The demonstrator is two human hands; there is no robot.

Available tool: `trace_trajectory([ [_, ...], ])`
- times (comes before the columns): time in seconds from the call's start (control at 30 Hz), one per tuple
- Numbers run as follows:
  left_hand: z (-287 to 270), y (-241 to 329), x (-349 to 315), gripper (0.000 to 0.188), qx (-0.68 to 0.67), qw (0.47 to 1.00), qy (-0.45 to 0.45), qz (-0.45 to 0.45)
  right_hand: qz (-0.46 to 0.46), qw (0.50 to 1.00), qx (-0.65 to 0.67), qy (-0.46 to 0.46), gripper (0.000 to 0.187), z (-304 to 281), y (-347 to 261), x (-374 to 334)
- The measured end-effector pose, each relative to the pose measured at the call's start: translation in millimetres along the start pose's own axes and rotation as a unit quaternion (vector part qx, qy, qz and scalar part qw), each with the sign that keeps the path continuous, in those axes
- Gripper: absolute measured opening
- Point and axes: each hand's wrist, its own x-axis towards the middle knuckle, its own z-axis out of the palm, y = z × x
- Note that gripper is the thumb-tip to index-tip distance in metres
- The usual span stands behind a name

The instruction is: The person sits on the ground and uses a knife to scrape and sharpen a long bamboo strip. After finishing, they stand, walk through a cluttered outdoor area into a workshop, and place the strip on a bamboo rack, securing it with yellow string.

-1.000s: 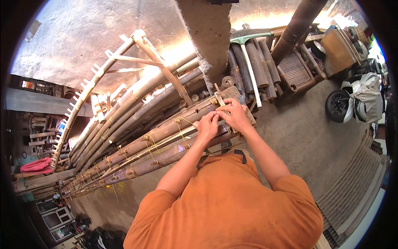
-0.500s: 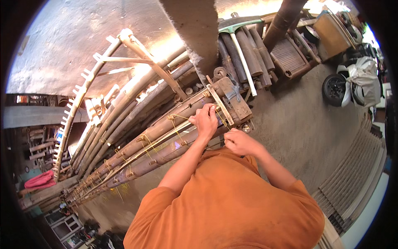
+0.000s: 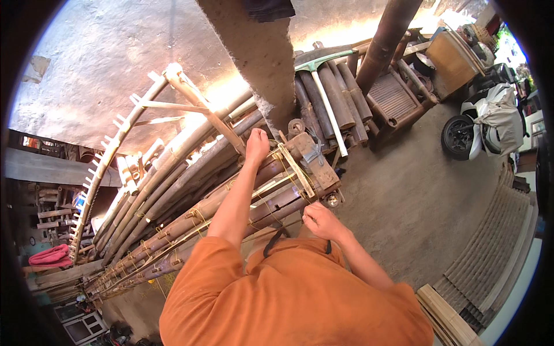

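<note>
Concrete floor (image 3: 404, 202) carries lashed bamboo poles (image 3: 190, 219); left hand (image 3: 257, 144) grips their end, right hand (image 3: 319, 221) pinches thin cord.

Brown, weathered bamboo poles (image 3: 190, 202) lie under both hands, bound at intervals with pale yellow string (image 3: 199, 216). Beside the left hand (image 3: 257, 145) a light yellow slat (image 3: 295, 170) crosses a grey-brown wooden block (image 3: 314, 161). Below the right hand (image 3: 321, 222) spreads a plain orange shirt (image 3: 294, 300) with a black strap (image 3: 274, 242). Beyond the left hand stands a rough grey pillar (image 3: 254, 52), and next to it a pickaxe with a green head (image 3: 323, 60) and a cream handle. Far right of the hands a white cloth (image 3: 499, 124) covers a motorbike with a black tyre (image 3: 459, 137). Far left of them lies a red rag (image 3: 49, 255)
</note>
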Motion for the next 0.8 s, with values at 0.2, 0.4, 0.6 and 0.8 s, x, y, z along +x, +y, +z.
trace_trajectory([
  [0.2,-39.7,99.6,-13.0,0.015,0.075,0.959,0.120,0.246,0.000,0.998,-0.029,0.059,0.016,27.9,-1.7,6.1],
  [0.4,-1.8,18.4,4.0,0.025,0.172,0.966,-0.036,0.189,0.031,0.977,-0.051,0.204,0.011,63.0,11.0,-9.4],
  [0.6,-216.6,-44.1,-29.8,0.037,0.040,0.982,-0.079,0.166,0.237,0.749,0.181,0.591,0.023,133.5,-1.1,-32.1],
  [0.8,-491.5,-160.7,-115.6,0.041,0.217,0.974,-0.068,-0.011,0.155,0.928,0.056,0.333,0.014,329.0,-38.4,-18.0],
])
